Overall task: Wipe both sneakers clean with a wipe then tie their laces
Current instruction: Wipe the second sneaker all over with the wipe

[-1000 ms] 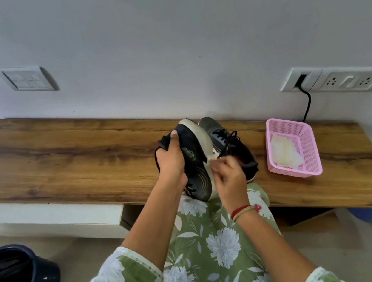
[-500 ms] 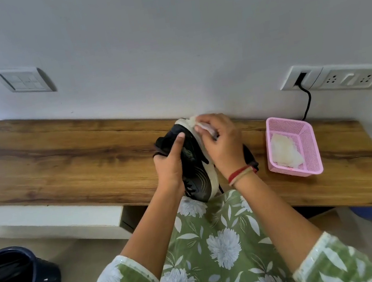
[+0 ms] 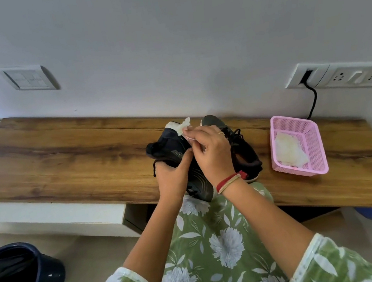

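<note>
White wipe (image 3: 184,125) now pokes out past the toe of the held sneaker (image 3: 166,146). A second ago the right hand (image 3: 211,154) worked near the middle of the pale sole rim; since then it has travelled along that rim to the far end. That suggests one full pass along this edge is nearly done, though I cannot tell how clean the rest of the upper is. The sneaker lies tipped on its side at the near edge of the desk (image 3: 62,159), sole towards the right hand and heel down by the lap. The right fingers are curled close together and pinch the wipe against the thumb, pressing it onto the toe. The left hand (image 3: 173,177) grips the sneaker from below at the collar, thumb laid flat across its side; its other fingers are mostly hidden behind the upper, so their spread cannot be told. A loose lace end (image 3: 154,169) dangles beside that hand, so tying is not yet begun. The second sneaker (image 3: 245,153) stands on the desk just behind the right wrist, untouched, with the pink basket (image 3: 293,122) of spare wipes further right.
</note>
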Motion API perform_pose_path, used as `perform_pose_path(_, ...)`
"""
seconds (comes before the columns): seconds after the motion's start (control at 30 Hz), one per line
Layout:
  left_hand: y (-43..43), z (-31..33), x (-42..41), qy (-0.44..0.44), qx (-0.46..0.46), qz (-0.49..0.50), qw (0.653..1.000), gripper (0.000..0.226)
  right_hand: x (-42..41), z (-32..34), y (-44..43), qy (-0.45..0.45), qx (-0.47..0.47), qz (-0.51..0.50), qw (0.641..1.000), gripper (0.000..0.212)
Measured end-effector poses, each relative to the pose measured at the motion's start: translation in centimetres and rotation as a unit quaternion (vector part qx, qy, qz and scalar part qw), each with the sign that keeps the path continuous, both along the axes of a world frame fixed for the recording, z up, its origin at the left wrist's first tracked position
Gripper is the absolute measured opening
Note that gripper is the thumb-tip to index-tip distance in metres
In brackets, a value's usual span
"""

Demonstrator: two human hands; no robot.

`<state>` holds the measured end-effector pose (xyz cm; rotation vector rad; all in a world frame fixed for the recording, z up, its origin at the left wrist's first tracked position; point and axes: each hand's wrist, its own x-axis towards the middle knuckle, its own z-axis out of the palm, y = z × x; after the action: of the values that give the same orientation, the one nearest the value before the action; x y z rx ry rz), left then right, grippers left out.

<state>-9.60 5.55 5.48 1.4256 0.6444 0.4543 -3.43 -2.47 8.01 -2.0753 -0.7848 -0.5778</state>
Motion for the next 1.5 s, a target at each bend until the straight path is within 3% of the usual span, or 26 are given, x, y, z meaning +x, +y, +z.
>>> perform_pose_path(0.07, -0.3, -0.2, 0.2, 0.007, 0.029, -0.006, 1.000, 0.045, 0.2, -0.1, -0.3, -0.001, -0.019, -0.002, 1.000, 0.022)
perform_pose_path(0.37, -1.2, -1.8, 1.2, 0.021, 0.009, -0.015, 1.000, 0.050, -0.2, -2.1, -2.4, 0.009, -0.115, -0.018, 0.993, 0.025)
perform_pose_path(0.53, 1.3, -2.2, 2.8, 0.083, -0.043, -0.010, 0.996, 0.039, -1.7, -5.2, -5.0, 0.141, -0.195, -0.017, 0.971, 0.019)
perform_pose_path(0.7, 0.5, -2.9, 3.2, 0.099, -0.058, -0.009, 0.993, 0.043, 0.5, -4.2, -7.1, 0.234, -0.324, 0.029, 0.916, 0.024)
perform_pose_path(0.77, -0.4, -3.0, 3.4, 0.114, -0.021, -0.024, 0.993, 0.046, 1.6, -3.0, -7.2, 0.286, -0.321, 0.037, 0.902, 0.021)
perform_pose_path(0.83, -1.1, -3.3, 3.7, 0.132, 0.055, -0.060, 0.988, 0.055, 2.8, -1.5, -6.7, 0.321, -0.261, 0.026, 0.910, 0.019)
perform_pose_path(0.97, -1.9, -3.4, 3.7, 0.137, 0.135, -0.071, 0.979, 0.054, 4.8, 0.5, -4.2, 0.219, -0.094, -0.034, 0.971, 0.022)
perform_pose_path(1.27, -0.6, -4.2, 2.8, 0.146, 0.123, -0.066, 0.979, 0.054, 2.7, -3.9, -3.4, 0.149, -0.173, 0.039, 0.973, 0.024)
perform_pose_path(1.4, 0.4, -4.9, 2.8, 0.151, 0.087, -0.071, 0.982, 0.056, 0.6, -5.4, -5.6, 0.193, -0.201, 0.064, 0.958, 0.023)
perform_pose_path(1.5, 0.3, -5.0, 2.7, 0.149, 0.072, -0.076, 0.983, 0.053, 1.2, -4.9, -6.7, 0.249, -0.270, 0.084, 0.926, 0.025)
